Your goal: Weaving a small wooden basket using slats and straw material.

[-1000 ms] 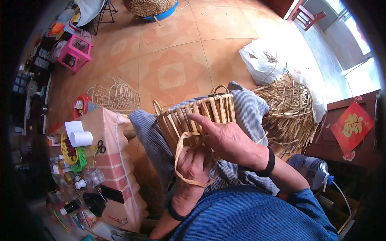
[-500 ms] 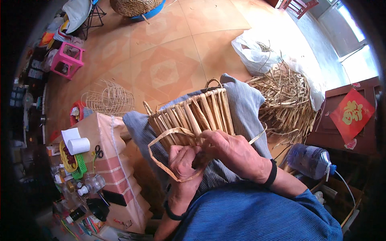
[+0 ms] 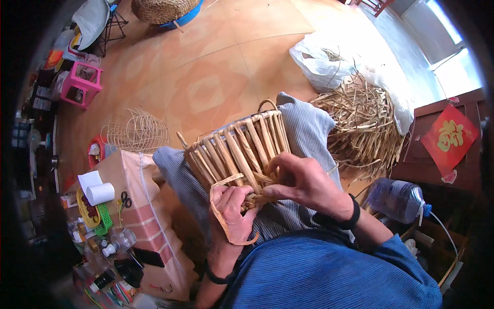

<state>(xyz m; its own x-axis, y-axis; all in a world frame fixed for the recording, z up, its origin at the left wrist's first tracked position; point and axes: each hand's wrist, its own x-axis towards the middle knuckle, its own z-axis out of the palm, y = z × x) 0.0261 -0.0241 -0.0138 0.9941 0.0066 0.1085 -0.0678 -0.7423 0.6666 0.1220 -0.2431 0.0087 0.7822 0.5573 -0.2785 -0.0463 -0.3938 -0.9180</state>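
A partly woven basket (image 3: 239, 147) of dried, tan plant stalks lies tilted across my lap on a grey striped cloth. My left hand (image 3: 231, 208) closes around its near edge, fingers curled. A loose flat strand (image 3: 218, 216) loops around the outside of that hand. From the right, my right hand (image 3: 314, 185) reaches to the same edge, thumb and forefinger bent around a strand of the weave. Its thumb lies close to the left fingertips. Part of the worked edge is hidden beneath the fingers.
Dried stalks (image 3: 360, 123) are heaped at the right beside a white plastic bag (image 3: 319, 64). A cloth-covered table (image 3: 149, 206) on the left bears scissors (image 3: 125, 200), a paper roll (image 3: 100, 194) and a phone (image 3: 148, 257). A large plastic bottle (image 3: 396, 200) lies at the right.
My right hand has opened away from the left, with its thumb and forefinger farther apart. The strand's loop has drawn in closer around my left hand. More of the weave shows between the hands.
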